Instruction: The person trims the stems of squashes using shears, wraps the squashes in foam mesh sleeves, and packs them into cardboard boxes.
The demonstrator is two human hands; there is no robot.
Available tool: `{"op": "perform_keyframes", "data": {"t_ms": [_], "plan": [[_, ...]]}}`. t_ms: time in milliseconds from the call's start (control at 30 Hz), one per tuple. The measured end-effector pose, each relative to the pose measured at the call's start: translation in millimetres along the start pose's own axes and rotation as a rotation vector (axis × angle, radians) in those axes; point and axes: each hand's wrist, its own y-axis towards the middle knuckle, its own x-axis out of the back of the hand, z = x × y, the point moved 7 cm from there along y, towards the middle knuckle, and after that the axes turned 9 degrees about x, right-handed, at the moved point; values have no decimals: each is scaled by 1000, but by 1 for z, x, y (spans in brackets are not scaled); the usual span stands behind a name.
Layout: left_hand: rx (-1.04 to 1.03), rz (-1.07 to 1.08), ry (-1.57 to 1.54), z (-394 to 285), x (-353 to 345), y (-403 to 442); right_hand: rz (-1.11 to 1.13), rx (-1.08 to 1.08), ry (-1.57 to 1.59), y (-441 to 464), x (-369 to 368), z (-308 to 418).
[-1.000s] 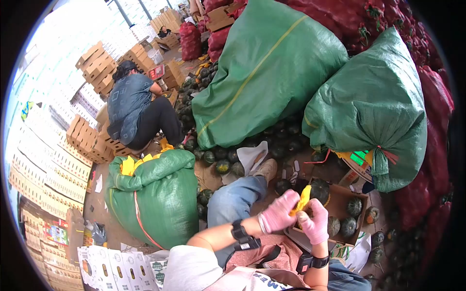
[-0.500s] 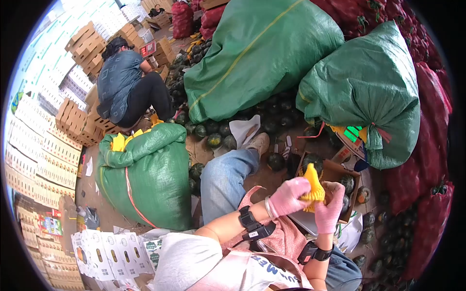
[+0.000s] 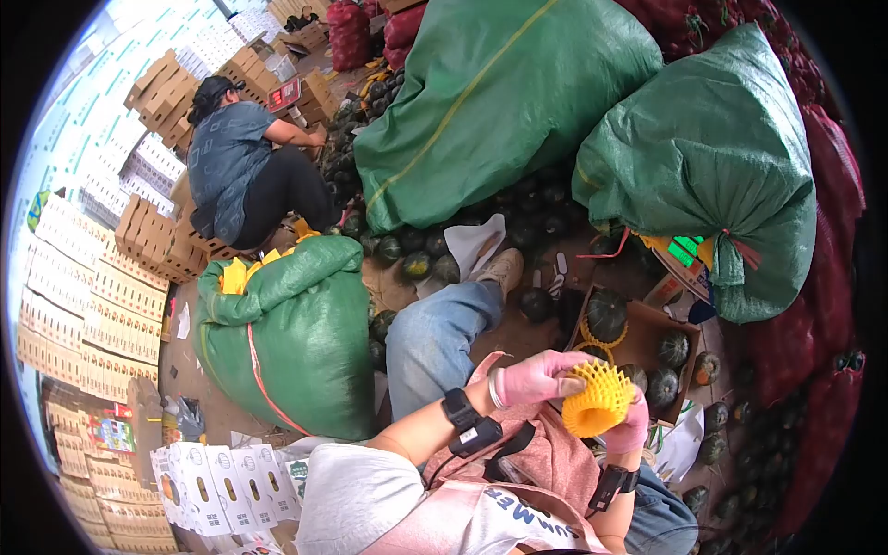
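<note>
A yellow foam net sleeve [image 3: 597,400] is held up in front of my lap, spread into a round, hollow tube. My left hand [image 3: 538,377], in a pink glove, grips its upper left rim. On the opposite side, my right hand [image 3: 631,424], also gloved in pink, holds the sleeve's right edge; some of its fingers are hidden behind the netting. Just beyond my hands lies an open cardboard box [image 3: 638,344] with dark green squashes inside. One squash [image 3: 607,314] in the box has yellow netting around its lower part.
A green sack [image 3: 287,342] of yellow sleeves stands to my left. Larger green sacks [image 3: 504,102] lie ahead, and red mesh sacks [image 3: 786,342] line the right. Loose squashes cover much of the floor. Another person [image 3: 250,166] crouches at upper left near stacked cartons [image 3: 162,92].
The sleeve has gone from flattened and narrow to opened out, and my hands have moved slightly lower. The other person's arm now reaches forward toward the squashes.
</note>
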Motion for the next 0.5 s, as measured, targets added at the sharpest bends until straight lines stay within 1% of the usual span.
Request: {"op": "perform_keyframes", "data": {"t_ms": [33, 67, 100, 167, 200, 233, 300, 333, 400, 433, 500], "plan": [[-14, -1, 69, 11, 2, 5, 56, -24, -16, 2, 1, -8], [50, -78, 17, 23, 5, 7, 13, 7, -76, 3, 5, -10], [21, -149, 17, 26, 8, 8, -29, 37, -138, 4, 7, -12], [-37, -289, 17, 27, 12, 10, -109, 194, -235, 6, -2, -4], [-175, -343, 327, 11, 7, 10, -151, 274, -283, 8, -8, 2], [-249, -387, 402, 7, 5, 12, -153, 247, -272, 9, -12, 2], [-411, -441, 780, -4, 3, 9, -155, 194, -253, 11, -19, 3], [-472, -448, 858, -8, 1, 7, -133, 160, -312, 12, -19, 4], [-594, -456, 1010, -22, -9, 3, -122, 160, -342, 10, -2, 3], [-467, -319, 793, -18, -6, 7, -117, 159, -359, 10, 7, 2], [-213, -50, 357, -8, -6, 10, 18, 229, -792, 11, -1, 10]]}}
